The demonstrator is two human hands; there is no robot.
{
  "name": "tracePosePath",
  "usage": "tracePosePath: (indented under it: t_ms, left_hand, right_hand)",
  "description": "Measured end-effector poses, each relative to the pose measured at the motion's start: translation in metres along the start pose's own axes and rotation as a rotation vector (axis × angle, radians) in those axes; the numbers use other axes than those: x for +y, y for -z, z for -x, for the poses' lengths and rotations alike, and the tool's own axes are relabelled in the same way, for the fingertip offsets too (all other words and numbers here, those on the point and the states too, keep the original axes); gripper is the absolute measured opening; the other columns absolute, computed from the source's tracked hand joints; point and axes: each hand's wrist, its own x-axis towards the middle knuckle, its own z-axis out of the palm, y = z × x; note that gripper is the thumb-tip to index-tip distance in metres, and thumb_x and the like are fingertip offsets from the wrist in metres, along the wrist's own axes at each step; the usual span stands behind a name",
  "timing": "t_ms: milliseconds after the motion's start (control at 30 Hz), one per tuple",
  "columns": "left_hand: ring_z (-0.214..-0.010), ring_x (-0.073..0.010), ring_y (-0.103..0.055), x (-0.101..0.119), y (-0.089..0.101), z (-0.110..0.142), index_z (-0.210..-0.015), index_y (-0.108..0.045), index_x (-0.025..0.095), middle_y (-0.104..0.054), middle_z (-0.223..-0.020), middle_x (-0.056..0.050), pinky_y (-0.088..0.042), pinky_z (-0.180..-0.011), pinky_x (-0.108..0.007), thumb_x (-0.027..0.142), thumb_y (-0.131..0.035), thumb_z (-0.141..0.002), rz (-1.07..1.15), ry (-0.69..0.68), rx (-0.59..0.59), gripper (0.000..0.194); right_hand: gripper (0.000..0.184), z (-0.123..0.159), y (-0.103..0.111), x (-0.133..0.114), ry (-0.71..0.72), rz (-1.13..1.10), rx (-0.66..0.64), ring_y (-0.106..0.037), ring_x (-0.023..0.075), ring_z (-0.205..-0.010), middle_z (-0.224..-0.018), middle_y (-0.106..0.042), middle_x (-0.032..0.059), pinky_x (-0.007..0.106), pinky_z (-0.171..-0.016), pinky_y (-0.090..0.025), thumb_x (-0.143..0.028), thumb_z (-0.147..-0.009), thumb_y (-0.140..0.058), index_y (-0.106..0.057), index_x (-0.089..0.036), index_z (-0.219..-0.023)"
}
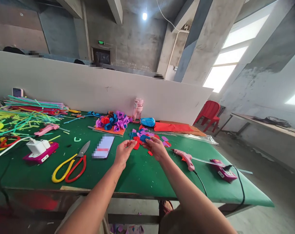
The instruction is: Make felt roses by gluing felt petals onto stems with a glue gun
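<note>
My left hand is closed in a pinch over the middle of the table, with a narrow dark blue piece standing up from its fingertips. Whether that piece is rolled or seen edge-on, I cannot tell. Between the thumb and fingers of my right hand is a flat blue petal, held a little apart from the left hand. Just beyond both hands lies a loose pile of red, purple and blue petals. Behind it to the left, finished-looking purple, red and blue flowers sit bunched on an orange sheet.
A pink glue gun and a magenta power strip lie at right. Leftward are a phone, large scissors, another power strip, a second pink glue gun and coloured sticks. A white partition stands behind.
</note>
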Motion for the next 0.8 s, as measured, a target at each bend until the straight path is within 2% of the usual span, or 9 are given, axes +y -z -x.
tracePosePath:
  t_ms: [67, 100, 300, 367, 467, 567, 633, 700, 800]
  left_hand:
    - [-0.048, -0.0079, -0.045, 0.002, -0.006, 0.007, -0.078, -0.068, 0.016, -0.059, -0.057, 0.001, -0.029, -0.044, -0.019, 0.046, -0.075, -0.054, -0.008, 0.005, -0.069, 0.039]
    - [-0.048, -0.0081, -0.045, 0.002, -0.009, 0.01, -0.077, -0.068, 0.016, -0.059, -0.058, 0.002, -0.029, -0.044, -0.019, 0.045, -0.076, -0.053, -0.018, 0.005, -0.092, 0.039]
    - [-0.045, -0.0079, -0.041, 0.0, -0.018, 0.023, -0.064, -0.061, 0.017, -0.053, -0.051, 0.003, -0.025, -0.041, -0.019, 0.041, -0.071, -0.058, -0.085, -0.004, -0.177, 0.027]
    - [-0.043, -0.0064, -0.038, 0.0, -0.018, 0.024, -0.065, -0.06, 0.017, -0.053, -0.052, 0.003, -0.024, -0.041, -0.019, 0.038, -0.07, -0.059, -0.111, -0.012, -0.231, 0.024]
    - [-0.039, -0.0044, -0.033, 0.0, -0.016, 0.024, -0.068, -0.06, 0.016, -0.053, -0.054, 0.004, -0.022, -0.039, -0.018, 0.035, -0.072, -0.057, -0.16, 0.027, -0.311, 0.025]
    - [-0.038, -0.0032, -0.029, -0.001, -0.015, 0.025, -0.067, -0.059, 0.016, -0.053, -0.053, 0.003, -0.02, -0.038, -0.018, 0.035, -0.072, -0.055, -0.214, 0.102, -0.42, 0.026]
    - [-0.037, -0.0027, -0.028, -0.002, -0.016, 0.027, -0.065, -0.058, 0.015, -0.053, -0.054, 0.003, -0.017, -0.038, -0.017, 0.035, -0.072, -0.055, -0.232, 0.138, -0.478, 0.026]
    - [-0.037, -0.0025, -0.027, -0.004, -0.018, 0.029, -0.065, -0.058, 0.015, -0.051, -0.053, 0.004, -0.016, -0.037, -0.017, 0.035, -0.072, -0.055, -0.224, 0.158, -0.509, 0.026]
    - [-0.038, -0.0027, -0.028, -0.005, -0.022, 0.032, -0.063, -0.057, 0.016, -0.048, -0.05, 0.005, -0.016, -0.038, -0.017, 0.036, -0.072, -0.056, -0.208, 0.154, -0.519, 0.026]
  right_hand:
    - [0.03, 0.023, -0.004, 0.002, -0.039, -0.223, -0.028, -0.065, 0.0116, -0.06, -0.069, -0.066, -0.0012, 0.024, -0.062, -0.055, -0.031, -0.056, -0.078, -0.057, -0.018, -0.073]
    - [0.031, 0.033, -0.006, 0.004, -0.043, -0.264, -0.02, -0.064, 0.0103, -0.059, -0.067, -0.065, -0.0025, 0.022, -0.061, -0.055, -0.03, -0.053, -0.08, -0.058, -0.018, -0.072]
    - [0.032, 0.069, -0.012, 0.015, -0.011, -0.163, 0.099, -0.054, 0.0083, -0.044, -0.051, -0.055, -0.0069, 0.022, -0.048, -0.051, -0.035, -0.052, -0.078, -0.057, -0.017, -0.07]
    - [0.033, 0.077, 0.0, 0.016, 0.008, -0.088, 0.076, -0.054, 0.0092, -0.045, -0.053, -0.055, -0.0066, 0.023, -0.047, -0.05, -0.038, -0.056, -0.076, -0.057, -0.018, -0.074]
    - [0.03, 0.087, 0.04, 0.009, 0.084, 0.09, 0.104, -0.056, 0.0097, -0.049, -0.062, -0.059, -0.0037, 0.023, -0.048, -0.048, -0.041, -0.064, -0.07, -0.06, -0.017, -0.079]
    - [0.028, 0.097, 0.094, -0.005, 0.199, 0.274, 0.286, -0.052, 0.0093, -0.048, -0.061, -0.06, -0.0023, 0.022, -0.046, -0.042, -0.042, -0.065, -0.068, -0.061, -0.017, -0.075]
    - [0.027, 0.104, 0.12, -0.013, 0.203, 0.35, 0.389, -0.049, 0.009, -0.047, -0.06, -0.06, -0.0018, 0.022, -0.046, -0.04, -0.042, -0.064, -0.069, -0.062, -0.017, -0.072]
    - [0.028, 0.11, 0.125, -0.018, 0.167, 0.331, 0.381, -0.05, 0.0094, -0.05, -0.064, -0.062, -0.0005, 0.023, -0.05, -0.042, -0.044, -0.065, -0.07, -0.063, -0.017, -0.071]
    - [0.032, 0.118, 0.098, -0.015, 0.029, 0.191, 0.21, -0.056, 0.0117, -0.06, -0.073, -0.065, 0.0023, 0.025, -0.058, -0.047, -0.047, -0.066, -0.069, -0.065, -0.017, -0.077]
